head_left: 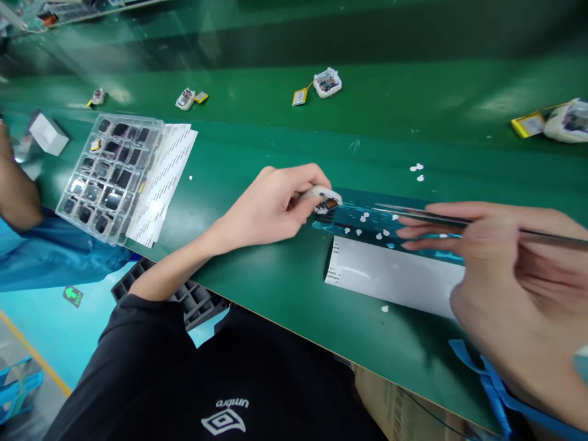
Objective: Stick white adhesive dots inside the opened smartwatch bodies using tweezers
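My left hand (280, 202) pinches a small white device casing (327, 199) whose open side shows electronic parts. In my right hand (509, 275) is a pair of metal tweezers (422, 214), tips pointing left toward the casing but apart from it. Beneath the tweezers lies a strip of clear blue film (413, 239) dotted with several small white stickers (379, 236). Just in front of the film, a white backing sheet (390, 272) lies partly under my right hand. Whether the tweezer tips hold anything is too small to tell.
Open casings with yellow batteries stand along the back, one casing (327, 82) near the middle. A clear compartment tray (110, 177) of dark square parts rests on the left, over printed white sheets (163, 184). Another person's arm (18, 184) is at the far left, near a white box (48, 133).
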`<state>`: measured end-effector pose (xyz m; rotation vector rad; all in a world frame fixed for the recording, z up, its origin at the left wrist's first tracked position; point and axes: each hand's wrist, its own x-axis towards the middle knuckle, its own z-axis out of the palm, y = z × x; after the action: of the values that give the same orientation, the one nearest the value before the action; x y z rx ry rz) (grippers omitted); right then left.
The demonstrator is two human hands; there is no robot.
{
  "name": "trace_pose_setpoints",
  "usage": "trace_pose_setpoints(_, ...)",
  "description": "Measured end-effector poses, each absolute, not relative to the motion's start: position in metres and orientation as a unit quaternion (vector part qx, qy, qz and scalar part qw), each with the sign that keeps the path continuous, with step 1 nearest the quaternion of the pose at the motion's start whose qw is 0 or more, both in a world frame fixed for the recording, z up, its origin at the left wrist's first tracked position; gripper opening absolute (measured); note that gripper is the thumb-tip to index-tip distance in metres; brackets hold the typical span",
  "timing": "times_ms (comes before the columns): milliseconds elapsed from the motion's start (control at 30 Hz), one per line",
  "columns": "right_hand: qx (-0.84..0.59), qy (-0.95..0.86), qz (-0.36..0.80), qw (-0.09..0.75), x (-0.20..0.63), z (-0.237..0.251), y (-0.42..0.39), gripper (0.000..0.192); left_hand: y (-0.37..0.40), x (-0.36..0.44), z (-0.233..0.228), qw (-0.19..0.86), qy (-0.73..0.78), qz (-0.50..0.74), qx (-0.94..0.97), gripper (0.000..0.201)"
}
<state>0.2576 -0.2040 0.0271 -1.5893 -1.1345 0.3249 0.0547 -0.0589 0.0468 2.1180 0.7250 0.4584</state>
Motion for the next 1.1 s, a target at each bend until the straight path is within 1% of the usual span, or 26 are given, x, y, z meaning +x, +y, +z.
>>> trace_pose_setpoints(100,-0.665,-0.591,0.108,0.443,0.27,0.024,-0.198,0.017,-0.052,0.054,0.042,0.353,0.296,0.158,0.873,0.015)
trace_pose_setpoints(167,-0.635,-0.659,0.099,0.392,0.278,0.023,-0.195,0.019,-0.053,0.054,0.039,0.321,0.291,0.143,0.89,0.015)
trace_pose_setpoints(300,-0.581,-0.718,0.1,0.371,0.283,0.022,-0.19,0.016,-0.059,0.056,0.038,0.289,0.243,0.146,0.914,0.018)
trace_pose_setpoints(367,-0.561,-0.737,0.093,0.366,0.284,0.021,-0.19,0.015,-0.061,0.056,0.038,0.286,0.183,0.14,0.93,0.024)
trace_pose_setpoints(467,-0.539,-0.757,0.074,0.362,0.284,0.018,-0.19,0.015,-0.06,0.056,0.034,0.241,0.089,0.132,0.957,0.03)
trace_pose_setpoints(567,-0.519,-0.771,0.05,0.366,0.286,0.015,-0.19,0.017,-0.057,0.057,0.025,0.215,0.041,0.124,0.968,0.035)
trace_pose_setpoints(767,-0.498,-0.784,0.014,0.371,0.285,0.008,-0.195,0.039,-0.05,0.064,0.008,0.292,0.052,0.123,0.947,0.037)
trace_pose_setpoints(867,-0.5,-0.785,-0.024,0.365,0.285,0.008,-0.199,0.061,-0.047,0.067,0.004,0.306,0.064,0.125,0.942,0.041)
trace_pose_setpoints(933,-0.522,-0.767,-0.072,0.365,0.288,0.011,-0.201,0.073,-0.046,0.068,0.002,0.31,0.066,0.12,0.941,0.042)
trace_pose_setpoints(1033,-0.559,-0.728,-0.146,0.37,0.291,0.016,-0.202,0.077,-0.049,0.067,0.005,0.297,0.057,0.116,0.946,0.04)
trace_pose_setpoints(1100,-0.555,-0.729,-0.16,0.367,0.291,0.02,-0.201,0.082,-0.053,0.065,0.01,0.313,0.032,0.141,0.939,0.035)
